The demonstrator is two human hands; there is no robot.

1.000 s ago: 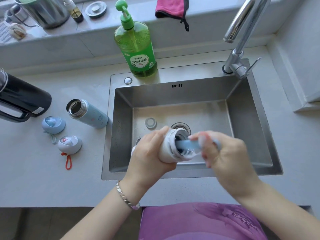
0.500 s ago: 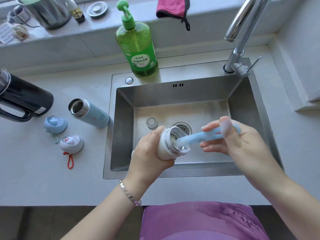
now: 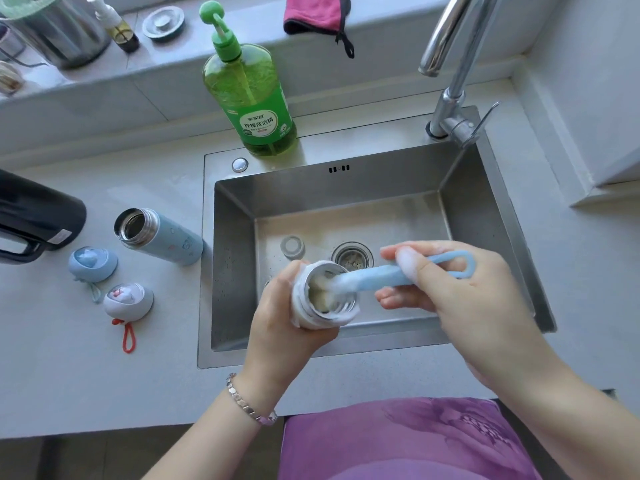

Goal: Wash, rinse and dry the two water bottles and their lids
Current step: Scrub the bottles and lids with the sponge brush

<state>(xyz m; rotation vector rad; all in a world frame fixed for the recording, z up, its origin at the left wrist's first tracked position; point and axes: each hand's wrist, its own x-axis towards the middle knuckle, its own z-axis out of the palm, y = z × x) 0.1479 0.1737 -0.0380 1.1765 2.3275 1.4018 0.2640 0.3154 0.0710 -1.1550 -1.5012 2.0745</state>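
The left hand [image 3: 284,327] is wrapped tight around a white water bottle [image 3: 311,299], holding it tipped on its side above the sink [image 3: 485,216] with its foamy open mouth turned toward the right. The right hand [image 3: 460,299] pinches the pale blue handle of a bottle brush [image 3: 388,273] between a soapy thumb and curled fingers, and the brush head sits inside the bottle's mouth, buried in suds. Below them the steel basin shows a round drain [image 3: 352,256] and a small grey stopper [image 3: 292,247] lying just beside it. On the grey countertop [image 3: 69,358] left of the sink lies the second bottle [image 3: 159,236], light blue and open, on its side, with a blue lid [image 3: 92,264] and a white lid with a red loop [image 3: 128,301] resting near it (both apart from their bottles). A dark jug [image 3: 38,220] lies at the far left edge. At the back rim of the sink stands a green pump bottle of dish soap [image 3: 252,98], and a chrome faucet [image 3: 450,64] rises at the right corner. A raised ledge behind carries a pink cloth [image 3: 315,12], a metal pot [image 3: 59,32] and a small round lid [image 3: 163,23].
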